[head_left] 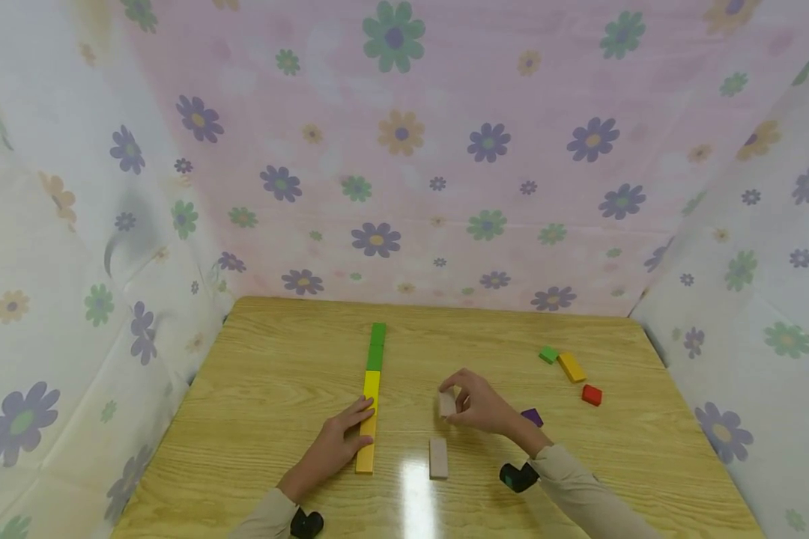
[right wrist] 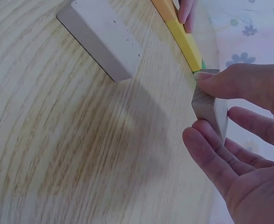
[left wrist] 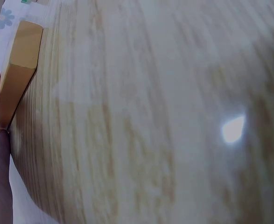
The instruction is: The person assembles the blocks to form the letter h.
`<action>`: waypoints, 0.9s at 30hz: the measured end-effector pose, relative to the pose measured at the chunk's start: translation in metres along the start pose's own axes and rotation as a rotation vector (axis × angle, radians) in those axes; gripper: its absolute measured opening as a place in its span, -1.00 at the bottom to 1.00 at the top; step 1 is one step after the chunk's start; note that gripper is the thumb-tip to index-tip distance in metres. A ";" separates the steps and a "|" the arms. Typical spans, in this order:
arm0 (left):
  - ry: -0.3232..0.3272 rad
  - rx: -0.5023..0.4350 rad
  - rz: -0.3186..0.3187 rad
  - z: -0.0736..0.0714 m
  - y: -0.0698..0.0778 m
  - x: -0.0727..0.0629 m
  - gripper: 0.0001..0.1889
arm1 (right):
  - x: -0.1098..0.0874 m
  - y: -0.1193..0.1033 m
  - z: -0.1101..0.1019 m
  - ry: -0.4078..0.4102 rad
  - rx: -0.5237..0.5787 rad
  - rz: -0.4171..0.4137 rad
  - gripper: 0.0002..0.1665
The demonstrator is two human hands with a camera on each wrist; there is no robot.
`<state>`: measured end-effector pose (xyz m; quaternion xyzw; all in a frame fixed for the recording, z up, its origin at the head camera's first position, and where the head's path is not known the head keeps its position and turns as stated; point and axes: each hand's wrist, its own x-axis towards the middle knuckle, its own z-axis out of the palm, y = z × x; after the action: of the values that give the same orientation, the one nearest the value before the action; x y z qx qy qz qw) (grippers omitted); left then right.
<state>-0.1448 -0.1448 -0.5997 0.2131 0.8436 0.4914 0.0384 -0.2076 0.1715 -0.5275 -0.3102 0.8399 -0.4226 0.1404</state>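
Note:
A straight row of coloured blocks runs away from me on the table, with green blocks (head_left: 377, 346) at the far end, a yellow block (head_left: 372, 383) after them and an orange block (head_left: 365, 462) nearest. My left hand (head_left: 330, 453) rests on the row from its left side, fingers fairly straight, touching the yellow and orange part. To the right of the row, my right hand (head_left: 482, 408) pinches a plain wooden block (right wrist: 211, 109) between thumb and fingers. A second plain wooden block (head_left: 438, 458) lies nearer to me, apart from the row.
A purple block (head_left: 532, 417) shows partly behind my right wrist. Farther right lie a small green block (head_left: 548, 355), an orange block (head_left: 571, 367) and a red block (head_left: 592, 395). Flowered cloth (head_left: 438, 217) stands round the wooden table (head_left: 276, 359) at the back and sides.

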 end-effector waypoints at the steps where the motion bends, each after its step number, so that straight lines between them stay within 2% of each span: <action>1: 0.000 -0.003 0.001 0.000 0.000 0.000 -0.46 | 0.000 0.000 0.001 -0.002 0.000 0.003 -0.47; 6: -0.003 -0.004 0.000 0.000 0.000 0.001 -0.46 | -0.001 -0.001 0.005 -0.011 0.009 0.023 -0.48; 27: 0.000 -0.001 -0.016 0.001 0.000 0.000 -0.45 | -0.004 0.004 0.018 -0.021 0.052 0.010 -0.49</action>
<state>-0.1449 -0.1439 -0.5997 0.2062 0.8451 0.4914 0.0424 -0.1969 0.1645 -0.5420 -0.3068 0.8286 -0.4404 0.1593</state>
